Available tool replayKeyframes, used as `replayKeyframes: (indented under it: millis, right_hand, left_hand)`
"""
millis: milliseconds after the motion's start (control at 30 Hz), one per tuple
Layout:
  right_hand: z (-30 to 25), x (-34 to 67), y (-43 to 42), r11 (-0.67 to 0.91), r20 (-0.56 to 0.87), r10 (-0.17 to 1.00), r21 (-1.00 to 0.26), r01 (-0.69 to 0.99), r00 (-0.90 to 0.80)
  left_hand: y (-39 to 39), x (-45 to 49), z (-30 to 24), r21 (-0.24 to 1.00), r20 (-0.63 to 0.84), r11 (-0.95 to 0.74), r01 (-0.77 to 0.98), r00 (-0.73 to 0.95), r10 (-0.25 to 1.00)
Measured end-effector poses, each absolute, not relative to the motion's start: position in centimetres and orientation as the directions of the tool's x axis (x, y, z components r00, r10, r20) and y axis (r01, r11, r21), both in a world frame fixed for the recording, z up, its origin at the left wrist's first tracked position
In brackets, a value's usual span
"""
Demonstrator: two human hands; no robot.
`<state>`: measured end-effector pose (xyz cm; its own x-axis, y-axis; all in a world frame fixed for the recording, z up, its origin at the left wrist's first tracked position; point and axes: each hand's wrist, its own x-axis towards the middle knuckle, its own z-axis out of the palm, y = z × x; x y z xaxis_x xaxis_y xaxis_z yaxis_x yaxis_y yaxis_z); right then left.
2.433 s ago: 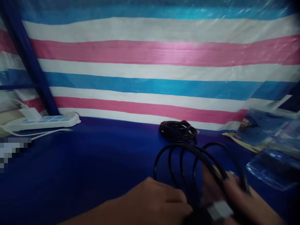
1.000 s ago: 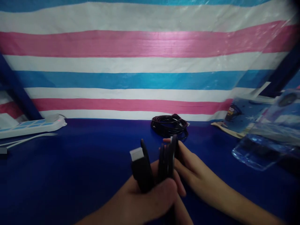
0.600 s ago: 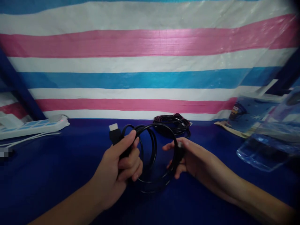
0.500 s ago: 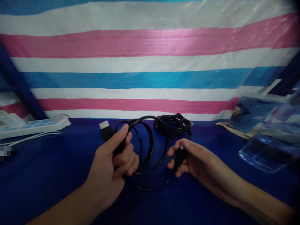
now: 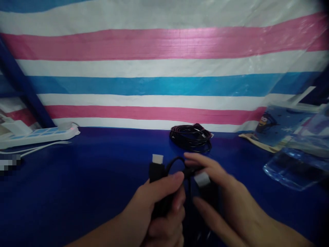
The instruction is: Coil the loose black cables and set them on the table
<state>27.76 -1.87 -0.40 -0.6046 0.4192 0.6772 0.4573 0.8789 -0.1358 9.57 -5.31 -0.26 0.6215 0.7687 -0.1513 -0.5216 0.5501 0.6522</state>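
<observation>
My left hand (image 5: 160, 206) is closed around a black cable near one plug (image 5: 156, 168), whose silver end points up. My right hand (image 5: 218, 195) is beside it, fingers curled on the cable's other plug (image 5: 203, 180). Both hands hold the same black cable (image 5: 177, 164) low at the middle of the blue table (image 5: 89, 178). The rest of the cable hangs out of sight under my hands. A second coiled black cable (image 5: 190, 137) lies on the table just beyond my fingers, by the striped tarp.
A white power strip (image 5: 38, 134) with white leads lies at the far left. Clear plastic bags and packaging (image 5: 295, 151) sit at the right edge. A pink, white and blue striped tarp (image 5: 164, 68) closes off the back.
The wide loops I held apart half a second ago have been drawn together. Both hands have come close, lower and toward the middle, with the two plugs now side by side.
</observation>
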Motion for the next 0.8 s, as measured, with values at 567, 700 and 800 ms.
replayKeyframes:
  millis: [567,700,800]
  right_hand:
    - [-0.8,27.4,-1.7,0.605,0.398,0.753,-0.730,0.316,-0.523]
    - [-0.6,27.3,-1.2,0.036,-0.011,0.749,-0.998,0.058,-0.663]
    - [-0.8,26.8,-1.4,-0.099,-0.042,0.817,-0.993,-0.068,-0.574]
  left_hand:
    - [-3.6,7.6,0.3,0.797,-0.290,0.587,-0.143,0.761,0.580]
    - [-3.3,8.6,-0.3,0.939,-0.263,0.330,-0.101,0.407,0.875]
    - [-2.9,9.1,-0.8,0.983,-0.165,0.176,-0.052,0.177,0.970]
